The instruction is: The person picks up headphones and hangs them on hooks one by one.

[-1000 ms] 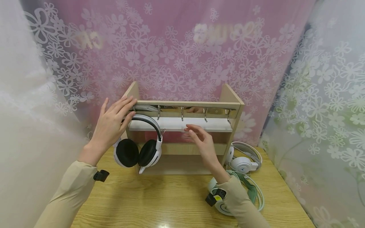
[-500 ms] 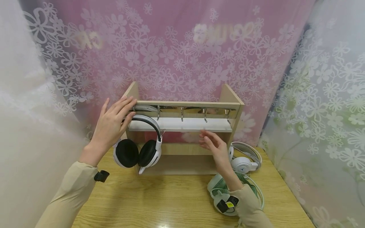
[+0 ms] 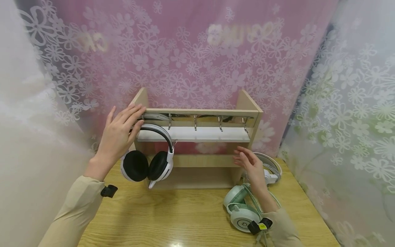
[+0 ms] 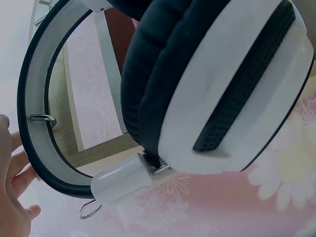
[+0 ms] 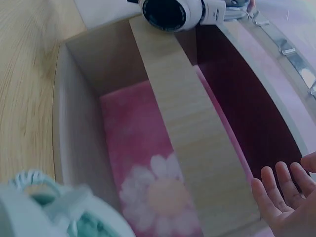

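White headphones with black ear pads (image 3: 135, 166) hang by their headband from a hook (image 4: 44, 118) at the left end of the wooden shelf rack (image 3: 197, 161). My left hand (image 3: 115, 139) lies at the top of that headband, fingers extended toward the rack's upper board. In the left wrist view, its fingers show just outside the band. My right hand (image 3: 253, 168) holds nothing; its fingers are loosely bent in front of the rack's right side. Below it, pale green headphones (image 3: 243, 218) lie on the table, partly covered by the right forearm.
Several bare metal hooks (image 3: 195, 123) line the rail right of the hung headphones. Another white pair of headphones (image 3: 271, 177) sits beside the rack's right side, partly behind the right hand. Flowered curtains (image 3: 191, 61) enclose the wooden table (image 3: 172, 219) at the back and sides.
My right hand has moved right and slightly down, away from the middle of the rack, uncovering more of the green headphones. The left hand and the hung headphones have stayed in place.
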Tool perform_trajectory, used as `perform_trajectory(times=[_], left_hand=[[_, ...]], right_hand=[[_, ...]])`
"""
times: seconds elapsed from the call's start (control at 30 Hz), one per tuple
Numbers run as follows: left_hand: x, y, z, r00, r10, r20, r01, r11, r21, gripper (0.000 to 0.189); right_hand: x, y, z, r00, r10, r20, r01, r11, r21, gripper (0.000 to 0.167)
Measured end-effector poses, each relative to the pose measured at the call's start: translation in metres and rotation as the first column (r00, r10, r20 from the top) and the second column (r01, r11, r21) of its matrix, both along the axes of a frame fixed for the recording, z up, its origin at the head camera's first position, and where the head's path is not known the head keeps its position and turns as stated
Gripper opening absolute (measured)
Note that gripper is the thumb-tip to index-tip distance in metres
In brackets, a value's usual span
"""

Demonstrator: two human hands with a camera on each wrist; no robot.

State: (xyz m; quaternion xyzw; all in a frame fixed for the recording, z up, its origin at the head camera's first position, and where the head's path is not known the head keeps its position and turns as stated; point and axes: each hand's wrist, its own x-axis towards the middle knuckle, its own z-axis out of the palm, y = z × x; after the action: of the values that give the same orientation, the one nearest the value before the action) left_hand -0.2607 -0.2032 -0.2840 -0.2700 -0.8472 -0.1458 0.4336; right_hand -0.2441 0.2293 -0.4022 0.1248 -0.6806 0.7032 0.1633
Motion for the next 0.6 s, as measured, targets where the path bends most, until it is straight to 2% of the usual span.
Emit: perform_trajectory(times=[0.43, 0.6], left_hand=[[0.000, 0.000, 0.000, 1.000, 0.008, 0.012, -0.008, 1.000, 0.019, 0.048], [0.000, 0.000, -0.001, 1.000, 0.005, 0.015, -0.006, 1.000, 0.025, 0.047]], right_hand=[[0.011, 0.042, -0.024, 0.996, -0.087, 0.026, 0.088, 0.995, -0.040, 0.037], [0.015, 0.060, -0.034, 0.993, -0.103, 0.060, 0.104, 0.994, -0.018, 0.036]])
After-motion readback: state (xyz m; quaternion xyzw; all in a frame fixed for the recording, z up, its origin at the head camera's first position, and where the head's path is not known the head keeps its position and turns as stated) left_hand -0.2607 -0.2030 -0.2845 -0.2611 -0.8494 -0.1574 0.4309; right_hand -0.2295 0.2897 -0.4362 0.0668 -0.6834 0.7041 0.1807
